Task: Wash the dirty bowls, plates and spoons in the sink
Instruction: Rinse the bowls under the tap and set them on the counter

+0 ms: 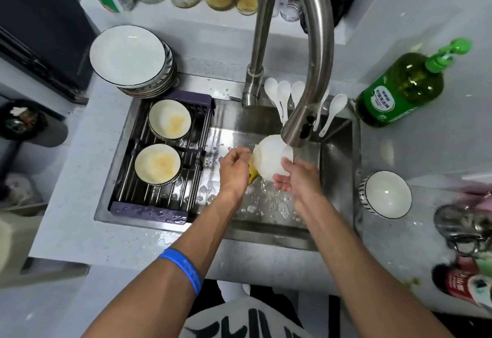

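In the head view, a white bowl (270, 160) is tilted on its side under the tap (295, 124), low over the sink (338, 161), with water splashing just near of it. The right hand (294, 177) cups the bowl from the near right, fingers loosely curved against its wall. The left hand (234, 165) has its fingers curled at the bowl's left edge; a yellow sponge (253, 173) shows just beneath it, but whether the hand grips the sponge or the rim I cannot tell. The likely trouble is slip: the bowl looks wet and held lightly, so it could drop and chip on the steel. Water hitting the curved wall could also spray onto the surface. Two dirty bowls (158, 164), stained tan inside, wait on the rack (149, 208) at the sink's left; a knock from the left arm could shift them. White spoons (282, 98) lean at the far edge behind the tap and could slide into the basin. A plate stack (133, 60) sits far left, and a clean-looking bowl (386, 193) stands on the surface at right, close to the edge of the sink. A green soap bottle (402, 90) at far right carries a label with writing too small to read. A blue wristband (183, 268) has faint print, also illegible. A red can (458, 279) at near right has blurred white characters.
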{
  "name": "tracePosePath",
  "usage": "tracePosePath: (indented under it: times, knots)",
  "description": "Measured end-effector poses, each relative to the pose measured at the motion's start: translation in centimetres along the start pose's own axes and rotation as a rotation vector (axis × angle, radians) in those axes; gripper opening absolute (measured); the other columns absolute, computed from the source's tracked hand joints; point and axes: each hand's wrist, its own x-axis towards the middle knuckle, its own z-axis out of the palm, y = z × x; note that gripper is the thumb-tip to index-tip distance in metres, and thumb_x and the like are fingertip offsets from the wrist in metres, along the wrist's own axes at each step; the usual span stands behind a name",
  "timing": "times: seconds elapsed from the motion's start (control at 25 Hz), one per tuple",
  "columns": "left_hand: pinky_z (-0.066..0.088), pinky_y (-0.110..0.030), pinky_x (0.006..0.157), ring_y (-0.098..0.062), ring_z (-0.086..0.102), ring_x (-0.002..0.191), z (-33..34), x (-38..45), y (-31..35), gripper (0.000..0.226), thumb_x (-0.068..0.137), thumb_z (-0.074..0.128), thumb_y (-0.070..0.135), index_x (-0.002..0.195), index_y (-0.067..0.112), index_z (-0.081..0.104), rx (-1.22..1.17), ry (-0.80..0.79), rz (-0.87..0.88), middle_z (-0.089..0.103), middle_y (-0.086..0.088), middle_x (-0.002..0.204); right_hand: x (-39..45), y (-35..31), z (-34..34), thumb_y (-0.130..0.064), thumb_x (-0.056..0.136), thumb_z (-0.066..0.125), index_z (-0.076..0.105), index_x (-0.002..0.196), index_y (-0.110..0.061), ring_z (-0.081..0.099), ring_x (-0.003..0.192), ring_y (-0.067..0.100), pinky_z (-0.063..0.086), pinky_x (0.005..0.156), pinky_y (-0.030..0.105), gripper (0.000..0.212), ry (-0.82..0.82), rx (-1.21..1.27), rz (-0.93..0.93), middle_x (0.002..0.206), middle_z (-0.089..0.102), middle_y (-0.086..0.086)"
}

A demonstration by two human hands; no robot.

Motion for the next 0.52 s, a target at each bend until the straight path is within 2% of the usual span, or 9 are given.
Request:
tracePosePath:
  times: [0.12, 0.16, 0.28, 0.36, 0.44, 0.52]
  knots:
    - [0.053, -0.04, 0.086, -0.019, 0.062, 0.09, 0.0, 0.2, -0.1, 0.019, 0.099, 0.055, 0.014, 0.087, 0.026, 0.065, 0.036, -0.028, 0.035, 0.067, 0.003, 0.092, -0.2, -0.4, 0.0, -0.01, 0.097, 0.059, 0.058, 0.099, -0.009, 0.06, 0.068, 0.02, 0.054, 0.058, 0.031, 0.003, -0.021, 0.237, 0.164, 0.092, 0.06, 0.012]
    - [0.052, -0.04, 0.087, -0.018, 0.062, 0.091, 0.0, 0.4, -0.1, 0.019, 0.099, 0.056, 0.014, 0.088, 0.026, 0.065, 0.044, -0.037, 0.045, 0.067, 0.004, 0.093, -0.2, -0.5, -0.3, -0.01, 0.097, 0.058, 0.057, 0.104, -0.007, 0.058, 0.069, 0.02, 0.053, 0.06, 0.032, 0.007, -0.033, 0.306, 0.195, 0.092, 0.058, 0.011]
    - [0.053, -0.037, 0.088, -0.014, 0.06, 0.092, 0.0, 0.3, 0.3, 0.02, 0.1, 0.055, 0.013, 0.092, 0.029, 0.065, 0.082, -0.066, 0.079, 0.066, 0.007, 0.098, 0.0, -0.5, -1.4, -0.012, 0.097, 0.058, 0.056, 0.108, -0.008, 0.056, 0.07, 0.019, 0.052, 0.055, 0.03, 0.012, -0.037, 0.408, 0.257, 0.091, 0.056, 0.009]
    - [0.054, -0.028, 0.078, -0.014, 0.061, 0.096, 0.2, 0.1, 0.4, 0.017, 0.1, 0.057, 0.014, 0.101, 0.027, 0.068, 0.12, -0.107, 0.109, 0.066, 0.005, 0.107, 0.2, -0.4, -1.7, -0.012, 0.097, 0.057, 0.056, 0.108, -0.008, 0.056, 0.07, 0.018, 0.051, 0.055, 0.03, 0.012, -0.038, 0.422, 0.267, 0.092, 0.057, 0.01]
    - [0.05, -0.013, 0.067, -0.011, 0.062, 0.097, 0.6, -0.7, 0.7, 0.022, 0.1, 0.057, 0.015, 0.118, 0.022, 0.067, 0.172, -0.181, 0.157, 0.066, -0.001, 0.119, 0.4, -0.4, -1.8, -0.013, 0.097, 0.056, 0.057, 0.104, -0.008, 0.056, 0.068, 0.018, 0.051, 0.054, 0.03, 0.008, -0.036, 0.449, 0.278, 0.09, 0.056, 0.01]
    - [0.045, -0.001, 0.069, -0.003, 0.058, 0.103, 1.0, -1.6, 0.9, 0.032, 0.102, 0.055, 0.019, 0.134, 0.019, 0.06, 0.259, -0.264, 0.228, 0.059, -0.002, 0.134, 0.2, -0.7, -1.7, -0.013, 0.097, 0.057, 0.058, 0.108, -0.007, 0.056, 0.068, 0.018, 0.052, 0.052, 0.029, 0.012, -0.03, 0.463, 0.271, 0.089, 0.057, 0.01]
